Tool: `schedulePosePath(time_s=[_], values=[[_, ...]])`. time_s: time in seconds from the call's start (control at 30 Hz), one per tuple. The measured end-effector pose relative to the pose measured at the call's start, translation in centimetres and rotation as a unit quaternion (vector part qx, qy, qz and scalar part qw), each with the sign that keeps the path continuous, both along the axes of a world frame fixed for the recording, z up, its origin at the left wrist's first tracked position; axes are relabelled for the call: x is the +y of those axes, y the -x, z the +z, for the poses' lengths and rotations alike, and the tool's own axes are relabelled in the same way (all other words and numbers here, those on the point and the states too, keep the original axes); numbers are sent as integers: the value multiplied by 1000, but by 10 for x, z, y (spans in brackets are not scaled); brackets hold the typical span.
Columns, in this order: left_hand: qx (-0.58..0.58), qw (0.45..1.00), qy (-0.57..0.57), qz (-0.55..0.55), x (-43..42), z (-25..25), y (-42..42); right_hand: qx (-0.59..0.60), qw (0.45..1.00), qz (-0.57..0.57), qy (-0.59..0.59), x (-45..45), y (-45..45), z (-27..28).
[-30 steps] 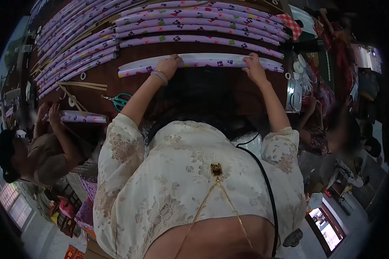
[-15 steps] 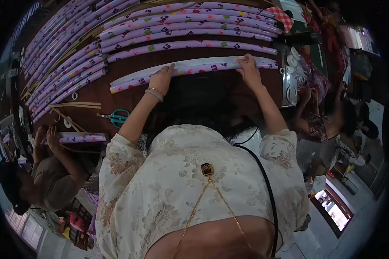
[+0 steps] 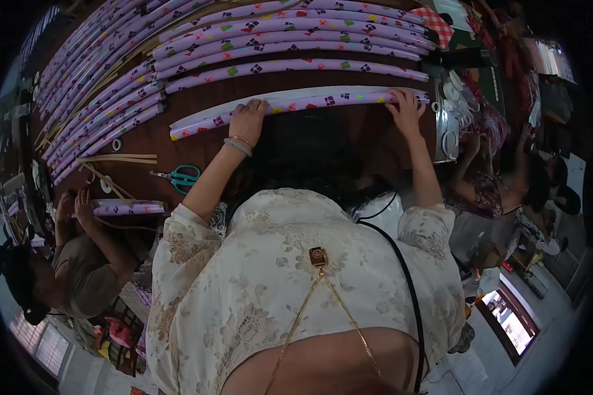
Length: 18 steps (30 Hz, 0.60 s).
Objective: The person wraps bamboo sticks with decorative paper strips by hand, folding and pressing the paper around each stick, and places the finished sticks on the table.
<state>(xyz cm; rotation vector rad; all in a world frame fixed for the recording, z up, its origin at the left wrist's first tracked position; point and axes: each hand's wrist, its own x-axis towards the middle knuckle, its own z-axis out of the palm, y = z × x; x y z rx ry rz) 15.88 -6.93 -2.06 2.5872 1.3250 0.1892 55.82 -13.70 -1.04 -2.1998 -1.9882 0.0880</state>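
A long roll of purple patterned paper point(image 3: 323, 101) lies across the dark table, a strip of its white underside showing along the far edge. My left hand point(image 3: 248, 118) is closed on the roll left of its middle, with a bracelet and a band at the wrist. Near the right end, my right hand point(image 3: 406, 112) rests on the roll with its fingers apart and bent over the paper.
Finished-looking purple rolls point(image 3: 290, 69) lie beyond in rows. Teal-handled scissors point(image 3: 183, 176), tan strips point(image 3: 118, 158) and a tape ring point(image 3: 116, 144) are at left. A co-worker point(image 3: 92, 263) handles another roll at left; another person point(image 3: 494, 178) is at right.
My right hand has slid right along the roll, towards its end, and its fingers have spread. My left hand stays at about the same part of the roll. The camera view has shifted somewhat.
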Motion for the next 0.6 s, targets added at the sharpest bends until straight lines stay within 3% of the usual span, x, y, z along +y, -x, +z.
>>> schedulePosePath(time_s=[0.1, 0.27, 0.4, 0.6], values=[[43, 999, -24, -14, 1, 5, 1, -38, 999, -9, 30, 4, 0, 7], [-17, 999, 6, 36, -2, 9, 1, -38, 998, -14, 50, 5, -1, 12], [-40, 998, -42, 32, -2, 0, 2, -47, 998, -9, -31, -1, -2, 3], [-5, 999, -31, 19, -1, -1, 3, -12, 999, -22, -24, -1, -1, 16]])
